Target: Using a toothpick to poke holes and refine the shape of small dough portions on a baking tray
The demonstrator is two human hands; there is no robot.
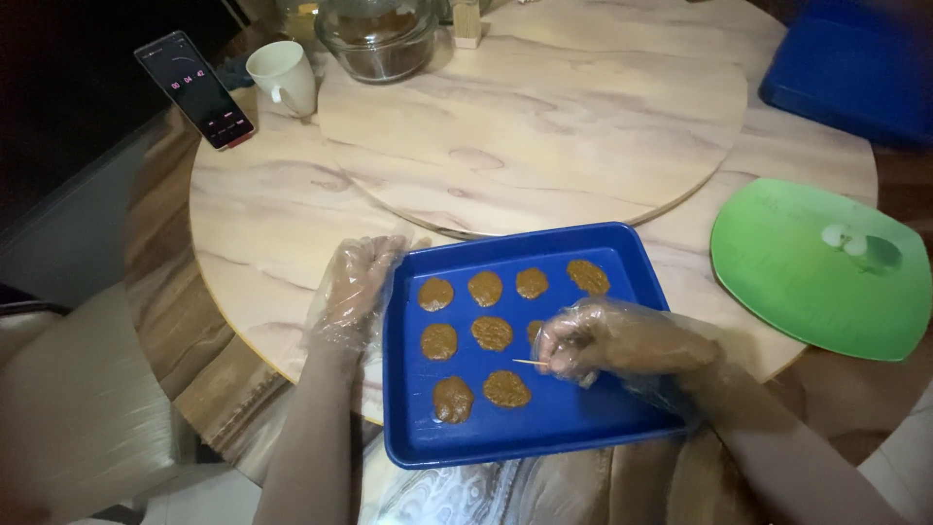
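Observation:
A blue rectangular tray [564, 428] lies at the near edge of a round marble-look table and holds several flat brown dough rounds [492, 332]. Both of my hands wear clear plastic gloves. My left hand [356, 284] grips the tray's left rim. My right hand [604, 340] hovers over the tray's middle right, pinching a thin wooden toothpick [530, 362] that points left, just above a brown round [506, 389]. One round is partly hidden under my right hand.
A raised round turntable [544, 117] fills the table's middle. At the far left stand a white cup [284, 76] and a leaning phone [194, 89]; a glass lidded pot [377, 37] sits behind. A green board [816, 267] lies right, a blue lid [855, 68] far right.

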